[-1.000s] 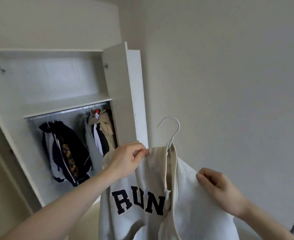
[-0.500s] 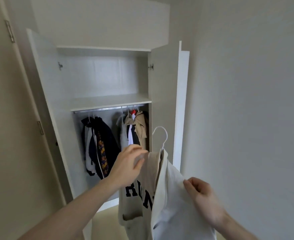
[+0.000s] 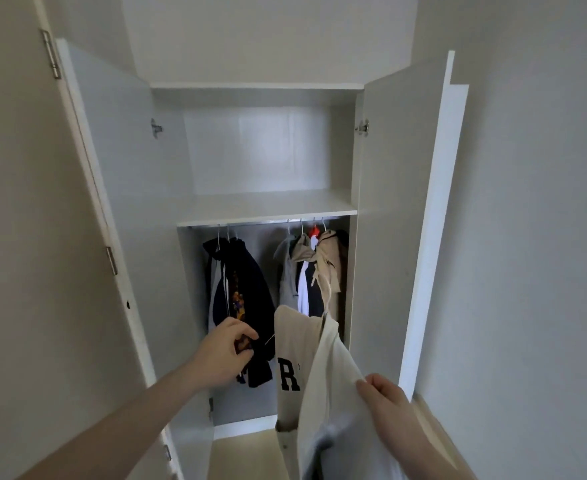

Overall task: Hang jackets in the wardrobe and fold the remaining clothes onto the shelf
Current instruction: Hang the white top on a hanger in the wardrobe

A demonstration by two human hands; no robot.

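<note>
A cream jacket [image 3: 323, 382] with dark letters hangs on a pale hanger whose hook [image 3: 324, 289] rises in front of the open wardrobe [image 3: 382, 237]. My right hand [image 3: 387, 400] grips the jacket's fabric at its right side. My left hand [image 3: 224, 353] is a little left of the jacket, fingers curled, in front of a dark hanging jacket [image 3: 240, 289]. A thin pale line runs from its fingertips to the cream jacket; whether it pinches that line is unclear. The rail [image 3: 257, 221] runs under the shelf [image 3: 264, 204].
Several light coats [image 3: 314, 271] hang at the rail's right end, with a gap between them and the dark jackets. Both doors stand open: left door [image 3: 119, 202], right door [image 3: 437, 220]. Pale floor [image 3: 243, 455] lies below.
The view has swung to face the wardrobe straight on and closer. My left hand has come off the jacket's collar and moved left. The jacket and right hand have moved toward the rail opening.
</note>
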